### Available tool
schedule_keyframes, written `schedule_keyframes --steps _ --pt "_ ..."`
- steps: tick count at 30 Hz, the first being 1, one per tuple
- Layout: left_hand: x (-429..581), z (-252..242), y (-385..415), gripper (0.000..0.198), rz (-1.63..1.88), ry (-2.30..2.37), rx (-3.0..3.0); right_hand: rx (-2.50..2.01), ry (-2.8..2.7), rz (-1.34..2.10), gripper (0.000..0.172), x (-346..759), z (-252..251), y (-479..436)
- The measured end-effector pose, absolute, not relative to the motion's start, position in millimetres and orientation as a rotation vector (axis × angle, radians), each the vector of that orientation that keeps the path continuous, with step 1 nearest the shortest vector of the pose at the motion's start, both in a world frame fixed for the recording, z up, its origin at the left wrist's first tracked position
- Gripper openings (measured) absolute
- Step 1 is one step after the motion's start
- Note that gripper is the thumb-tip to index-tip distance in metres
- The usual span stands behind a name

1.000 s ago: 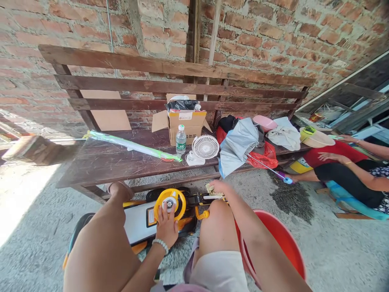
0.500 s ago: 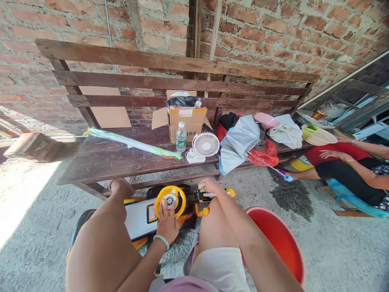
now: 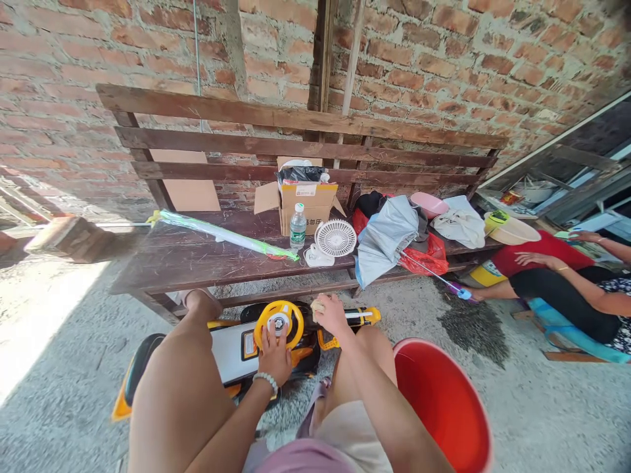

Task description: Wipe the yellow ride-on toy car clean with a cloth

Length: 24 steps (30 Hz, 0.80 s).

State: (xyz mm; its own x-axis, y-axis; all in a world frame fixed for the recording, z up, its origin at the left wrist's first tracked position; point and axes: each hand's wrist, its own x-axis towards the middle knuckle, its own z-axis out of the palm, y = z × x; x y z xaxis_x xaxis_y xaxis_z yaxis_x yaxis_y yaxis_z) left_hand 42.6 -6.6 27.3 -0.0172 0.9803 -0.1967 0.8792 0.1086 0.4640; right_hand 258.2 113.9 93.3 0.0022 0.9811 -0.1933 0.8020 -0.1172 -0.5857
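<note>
Between my legs is a yellow, white and black toy vehicle [image 3: 227, 353] with a yellow steering wheel [image 3: 298, 323]. My left hand [image 3: 274, 358] lies on the wheel's hub, fingers spread, a beaded bracelet on its wrist. Beyond the wheel, on the right, my right hand [image 3: 331, 314] is closed on a pale, crumpled cloth [image 3: 317, 309] over the toy's dark bar. Right of that hand, a yellow-ended part [image 3: 371, 316] of the toy sticks out over my right knee.
A wooden bench [image 3: 162, 263] holds a cardboard box [image 3: 308, 207], a water bottle [image 3: 298, 227], a white fan [image 3: 336, 238] and a folded umbrella [image 3: 387, 240]. A red bucket [image 3: 434, 401] stands at my right. Another person [image 3: 557, 279] sits at the far right.
My right hand has moved left with the cloth, from near the toy's yellow end toward the steering wheel. My left hand stays on the hub. The view has shifted slightly.
</note>
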Motion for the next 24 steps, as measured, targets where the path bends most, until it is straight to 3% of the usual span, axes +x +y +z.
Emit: schedule_keyframes --steps 4,7,15,18,24 --pt "42.3 28.1 -4.7 0.073 0.26 1.921 1.782 -1.9 -1.858 0.875 0.037 256.9 89.3 118.1" --pt "43.5 30.0 -3.6 0.073 0.239 1.92 1.773 -1.775 -1.538 1.009 0.029 270.5 86.5 126.5" --pt "49.7 34.3 -6.2 0.076 0.27 1.967 1.786 -1.756 -1.05 0.997 0.048 315.3 79.5 118.6" --pt "52.6 31.9 -7.7 0.074 0.276 1.981 1.8 -1.728 -1.163 1.049 0.048 311.8 82.8 117.1" --pt "52.9 37.6 -7.8 0.074 0.263 1.964 1.796 -1.841 -1.538 1.074 0.031 284.5 85.8 121.7"
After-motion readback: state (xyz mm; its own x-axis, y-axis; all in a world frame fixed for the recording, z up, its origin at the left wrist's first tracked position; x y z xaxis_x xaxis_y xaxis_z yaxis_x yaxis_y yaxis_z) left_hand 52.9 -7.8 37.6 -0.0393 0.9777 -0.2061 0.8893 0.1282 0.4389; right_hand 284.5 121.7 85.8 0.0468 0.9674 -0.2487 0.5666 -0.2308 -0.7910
